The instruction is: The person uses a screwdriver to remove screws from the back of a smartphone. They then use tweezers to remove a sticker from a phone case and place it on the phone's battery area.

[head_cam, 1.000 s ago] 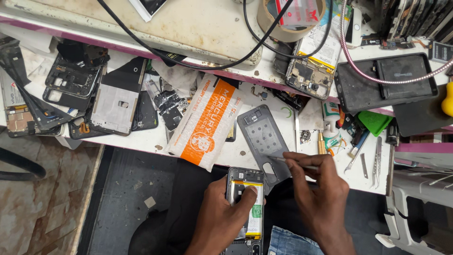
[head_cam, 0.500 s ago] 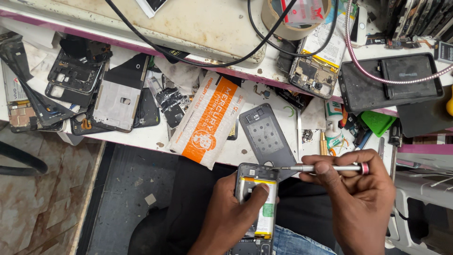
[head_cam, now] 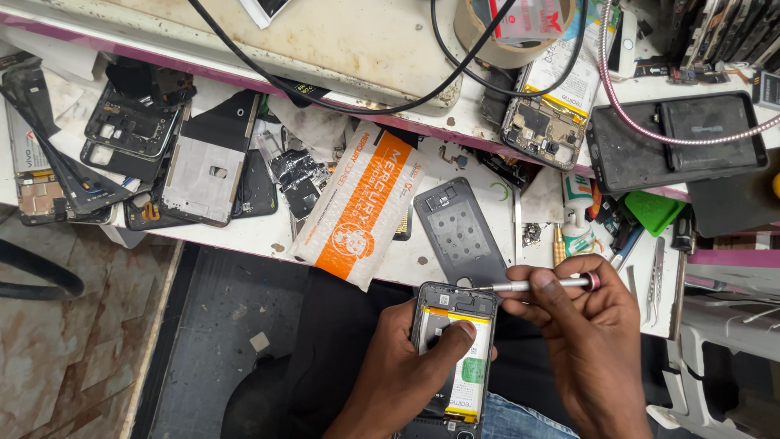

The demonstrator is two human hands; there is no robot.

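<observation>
Left hand [head_cam: 402, 370] closed around opened phone [head_cam: 452, 358], back cover off, thumb pressed on battery; phone held below table [head_cam: 244, 236] edge, over lap. Right hand [head_cam: 589, 341] pinches silver screwdriver [head_cam: 536, 285], shaft near horizontal, tip touching phone's top right corner. Grey back cover [head_cam: 460, 232] lies on table just above phone. Orange-white pouch [head_cam: 361, 207] left of cover. Tweezers [head_cam: 655, 280] at right.

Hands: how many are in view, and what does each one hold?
2. The left hand grips an opened phone at bottom centre. The right hand holds a screwdriver to the phone's top edge. No others show.
</observation>
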